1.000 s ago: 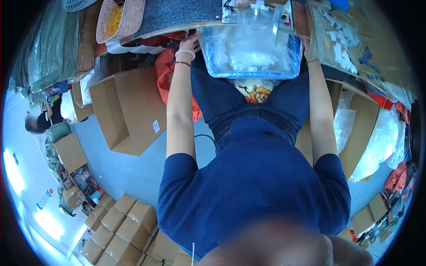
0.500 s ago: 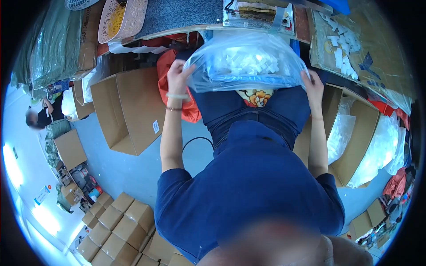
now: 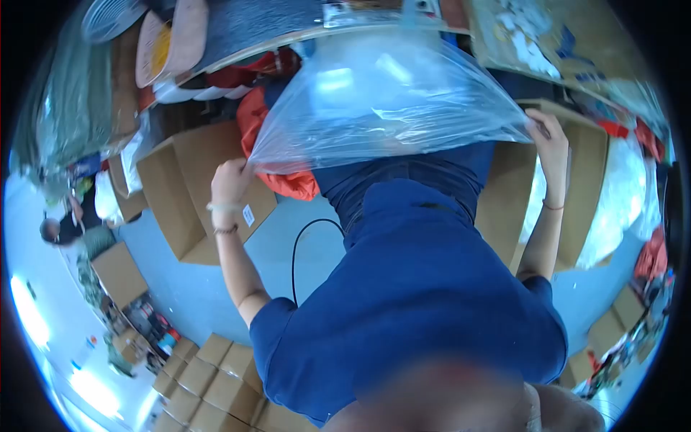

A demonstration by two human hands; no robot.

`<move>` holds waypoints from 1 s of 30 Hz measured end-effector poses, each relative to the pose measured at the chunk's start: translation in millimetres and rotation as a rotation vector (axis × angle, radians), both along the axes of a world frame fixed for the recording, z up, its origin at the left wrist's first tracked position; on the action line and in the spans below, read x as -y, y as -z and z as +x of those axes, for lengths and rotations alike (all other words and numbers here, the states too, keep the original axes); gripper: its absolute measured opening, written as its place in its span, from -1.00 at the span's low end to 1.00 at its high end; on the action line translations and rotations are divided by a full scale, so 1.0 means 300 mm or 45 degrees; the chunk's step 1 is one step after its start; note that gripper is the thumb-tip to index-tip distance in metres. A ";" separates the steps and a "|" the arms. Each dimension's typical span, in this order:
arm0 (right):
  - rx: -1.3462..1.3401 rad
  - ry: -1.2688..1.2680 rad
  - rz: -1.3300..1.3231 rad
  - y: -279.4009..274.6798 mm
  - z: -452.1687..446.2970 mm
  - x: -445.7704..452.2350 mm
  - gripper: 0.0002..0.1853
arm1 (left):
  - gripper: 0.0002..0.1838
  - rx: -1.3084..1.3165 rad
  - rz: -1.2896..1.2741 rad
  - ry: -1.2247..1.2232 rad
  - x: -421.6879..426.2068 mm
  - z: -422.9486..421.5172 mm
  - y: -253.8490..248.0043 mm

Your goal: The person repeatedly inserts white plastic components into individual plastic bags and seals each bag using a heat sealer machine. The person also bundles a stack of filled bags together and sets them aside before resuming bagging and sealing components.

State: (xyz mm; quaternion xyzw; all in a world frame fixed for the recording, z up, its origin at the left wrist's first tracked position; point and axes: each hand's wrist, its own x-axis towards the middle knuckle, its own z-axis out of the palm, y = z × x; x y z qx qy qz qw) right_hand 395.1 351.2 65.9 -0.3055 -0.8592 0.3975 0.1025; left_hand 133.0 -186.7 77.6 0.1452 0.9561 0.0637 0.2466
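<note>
A clear plastic bag [image 3: 403, 119] is stretched wide across my lap, its near edge pulled taut between both hands. My left hand [image 3: 232, 181] is closed on the bag's left corner. At the opposite corner, my right hand [image 3: 548, 135] pinches the plastic. Glare on the film blurs the pale contents of the bag, so single pieces cannot be made out. The far part of the bag lies against the table edge.
An open carton [image 3: 194, 187] stands on the left, another carton [image 3: 586, 180] on the right. On the worktable sit a pink basket [image 3: 188, 43] with yellow bands and white pieces [image 3: 529, 39]. Stacked boxes [image 3: 216, 381] are on the floor; a person [image 3: 80, 216] is far left.
My hands have moved apart, left hand outward and lower, right hand outward. The bag's near edge has been drawn out flat, over the white pieces that showed clearly before. The view has shifted.
</note>
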 end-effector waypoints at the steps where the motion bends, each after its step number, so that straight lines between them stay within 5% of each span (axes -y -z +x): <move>1: -0.048 0.020 -0.044 -0.019 0.012 0.007 -0.82 | -0.68 0.159 0.027 0.000 -0.013 0.010 -0.070; 5: -0.213 -0.085 -0.089 -0.113 -0.015 0.104 -0.84 | -0.67 0.356 0.388 0.382 -0.129 0.023 -0.147; 7: -0.325 -0.203 -0.183 -0.058 -0.086 0.153 -0.84 | -0.68 -0.298 1.045 0.713 -0.303 0.074 -0.166; 11: -0.444 -0.732 -0.222 0.035 -0.333 0.350 -0.84 | -0.70 0.309 1.751 0.430 -0.589 0.049 0.077; 13: -0.380 -0.897 -0.240 0.028 -0.380 0.418 -0.84 | -0.67 0.708 1.489 0.113 -0.751 0.054 0.109; 15: -0.466 -0.833 -0.195 0.028 -0.385 0.378 -0.84 | -0.41 0.539 1.517 0.489 -0.817 0.074 0.159; 17: -0.425 -0.748 -0.184 0.012 -0.367 0.310 -0.86 | -0.38 0.300 1.390 0.767 -0.845 0.110 0.117; 22: -0.447 -0.753 -0.334 -0.043 -0.361 0.419 -0.84 | -0.77 0.185 1.507 0.712 -0.893 0.105 0.274; 26: -0.623 -0.426 0.156 -0.060 -0.409 0.377 -0.79 | -0.72 -0.073 1.284 0.821 -0.870 0.068 0.208; 30: -0.440 -0.447 -0.081 0.156 -0.488 0.376 -0.82 | -0.80 -0.344 1.285 1.042 -0.902 -0.011 0.256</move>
